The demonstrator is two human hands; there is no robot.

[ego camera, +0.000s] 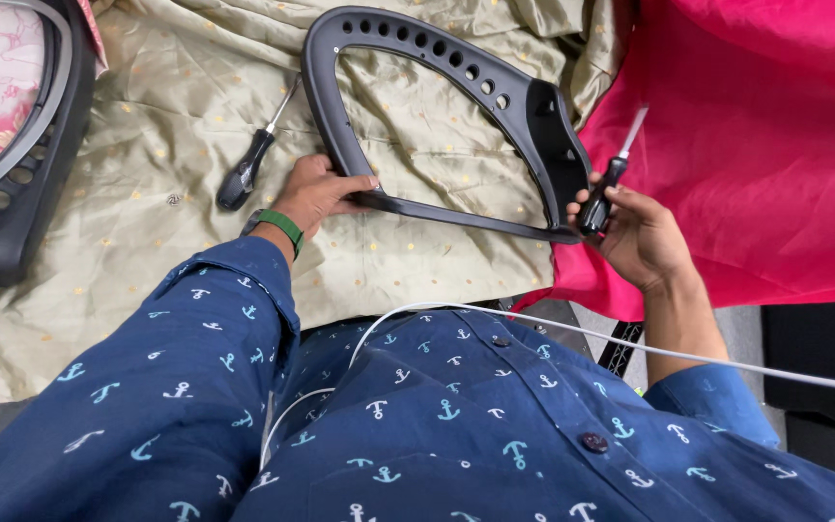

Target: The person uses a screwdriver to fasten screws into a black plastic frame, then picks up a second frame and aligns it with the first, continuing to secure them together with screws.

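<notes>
Two hands work here, each with its own grip. The left hand (319, 193), a green band at its wrist, is pressed down on the near left corner of a black plastic frame (340, 116), thumb lying along the lower bar and fingers curled over the rail; this looks like a steadying hold that keeps the frame flat against the cloth. The right hand (638, 237) is wrapped around the dark handle of a screwdriver (609, 184), fingers pinching it with the shaft pointing up and away, held just beside the frame's thick right end.

The frame is a curved loop with a row of holes along its far arc. It lies on a crumpled olive cloth with gold dots (147, 174) that covers the surface. A second screwdriver (248, 164) with a black handle rests on the cloth just left of the frame, touching nothing else. Bright pink fabric (765, 145) spreads to the right.

At the far left, another dark frame (12, 203) is cut off by the edge, so its full shape is unclear. The held screwdriver's tip is blurred, and its type cannot be told. A white cable (630, 343) crosses the person's blue patterned shirt.
</notes>
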